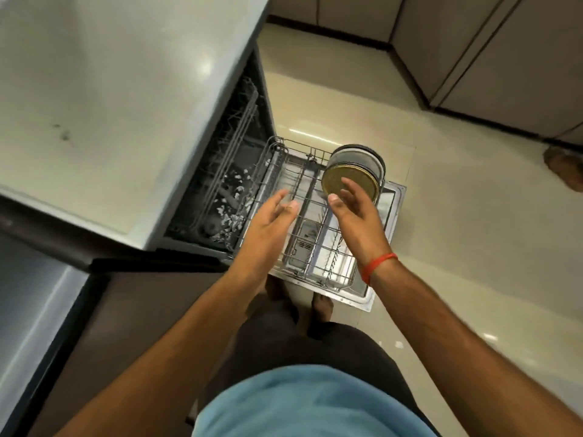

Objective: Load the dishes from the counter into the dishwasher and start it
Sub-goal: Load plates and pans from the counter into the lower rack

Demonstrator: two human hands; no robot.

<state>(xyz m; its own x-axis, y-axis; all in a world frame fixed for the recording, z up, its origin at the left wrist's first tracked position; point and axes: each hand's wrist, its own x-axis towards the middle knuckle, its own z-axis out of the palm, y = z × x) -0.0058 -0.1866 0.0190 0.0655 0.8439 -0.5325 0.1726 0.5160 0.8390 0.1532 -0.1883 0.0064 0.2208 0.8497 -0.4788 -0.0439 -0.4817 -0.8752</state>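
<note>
Below one counter (pixel 104 99), one rack (pixel 315 222) holds stacked plates (pixel 353 175); two hands, left (pixel 268 225) and right (pixel 356 216), hover apart, fingers relaxed

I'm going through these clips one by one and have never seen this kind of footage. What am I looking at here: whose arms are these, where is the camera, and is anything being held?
There is one picture, taken by a wide-angle camera worn on a person's head, looking down past their chest. The two bare arms are that person's own.

Below is an open dishwasher set under a pale counter. Its door is folded down flat and the lower wire rack is pulled out over it. At the far end of the rack stand a few round dishes on edge; the nearest has a golden face.

The left hand hovers over the rack with straight fingers, holding nothing. The right hand, with a red thread at the wrist, is open right by the golden dish; whether it touches it I cannot tell. The image is slightly blurred.
</note>
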